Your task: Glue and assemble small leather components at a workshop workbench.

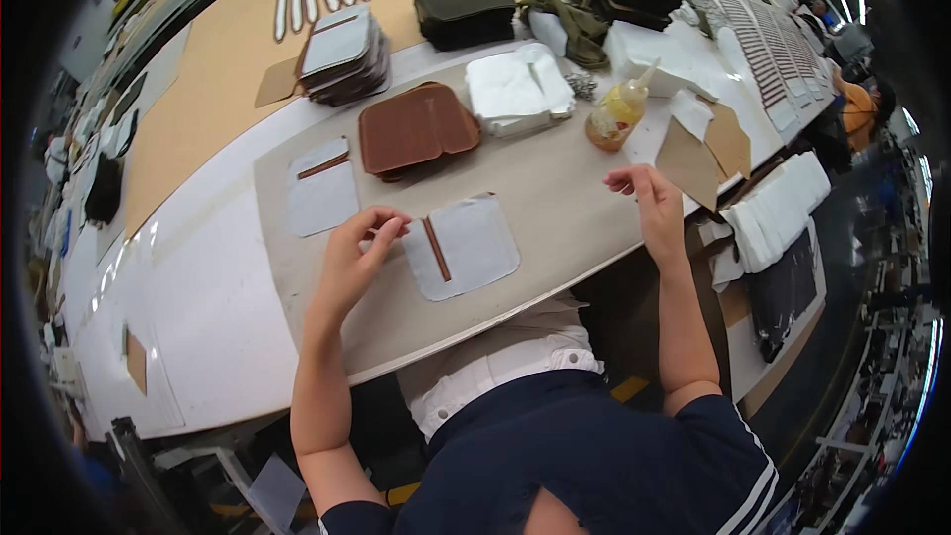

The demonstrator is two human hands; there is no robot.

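Pale panel [485, 248] with brown strip [437, 250] lies flat on a grey sheet [575, 213] over the white counter [198, 327], just beside left grip [355, 246]. Best handling, I judge: steady the panel by its edges, keep the strip straight, avoid creasing. Left grip curled, thumb near fingertips; right grip [656, 203] loosely bent, well apart from panel. Cannot tell whether either pinches something small. Panel's underside hidden.

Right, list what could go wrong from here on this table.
The squeeze bottle stands near the right hand, so a careless swing might tip it over. The nearer pale panel lies right beside the left hand, whose fingers could nudge it askew. The stack of panels looks uneven and might slide if bumped.
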